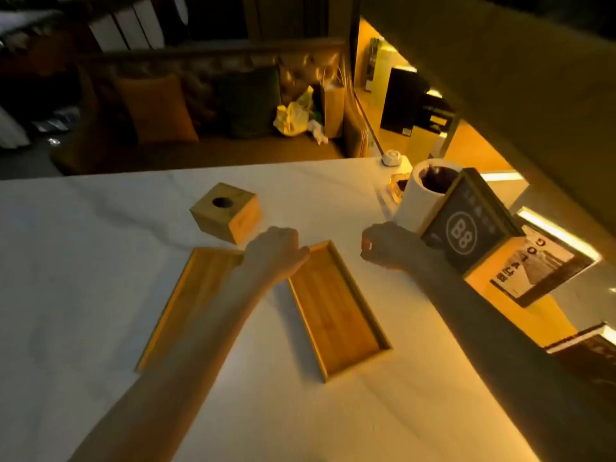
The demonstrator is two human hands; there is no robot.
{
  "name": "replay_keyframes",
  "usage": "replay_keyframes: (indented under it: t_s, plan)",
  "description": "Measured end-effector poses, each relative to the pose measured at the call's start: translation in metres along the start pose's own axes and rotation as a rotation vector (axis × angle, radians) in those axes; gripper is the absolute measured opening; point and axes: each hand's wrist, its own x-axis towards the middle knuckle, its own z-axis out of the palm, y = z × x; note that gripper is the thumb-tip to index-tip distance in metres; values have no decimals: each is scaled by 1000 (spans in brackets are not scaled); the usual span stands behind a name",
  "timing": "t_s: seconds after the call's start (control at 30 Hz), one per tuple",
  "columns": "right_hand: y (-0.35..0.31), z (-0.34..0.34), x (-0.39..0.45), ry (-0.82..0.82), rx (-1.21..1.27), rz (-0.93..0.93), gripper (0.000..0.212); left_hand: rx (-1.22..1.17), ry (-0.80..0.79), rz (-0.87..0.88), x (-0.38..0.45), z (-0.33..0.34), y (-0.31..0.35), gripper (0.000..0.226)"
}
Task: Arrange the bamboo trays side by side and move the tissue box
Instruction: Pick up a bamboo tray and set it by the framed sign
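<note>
Bamboo is the material of both trays and of the cube tissue box [226, 211], all laid on a white-covered table [83, 261]. Two long trays are seen splayed in a V: the left tray [186, 305] leans one way, the right tray [336, 311] the other, far ends close together, near ends well apart. The tissue box sits just beyond the far ends of the trays, round hole on top, no tissue visible. The left hand [276, 251] is placed over the gap where the far ends meet, fingers curled down; whether a tray edge is actually gripped cannot be told, since the fingertips are hidden. The right hand [386, 245] is held apart to the right of the right tray, loosely closed, nothing held, near a white cup [423, 195] and a framed sign [466, 225]. The tray-aligning step is judged to be in hand, not finished. Next, the near ends would need to be swung together until the long sides lie parallel and touching; the tissue box is judged not yet moved.
</note>
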Motion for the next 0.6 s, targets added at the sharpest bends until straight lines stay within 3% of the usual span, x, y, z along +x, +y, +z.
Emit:
replay_keyframes:
  t_s: [0.23,0.33,0.5,0.6]
  plan:
    - [20,88,-23,52,276,216,30,-179,-51,-75,-22,104,-19,35]
    - [18,120,-34,62,375,283,43,-249,-48,-143,-37,141,-20,57]
    - [20,162,-48,17,365,309,54,-53,-102,-186,-53,181,-23,72]
    - [18,171,-52,20,328,318,54,-140,-126,-235,-59,191,-17,72]
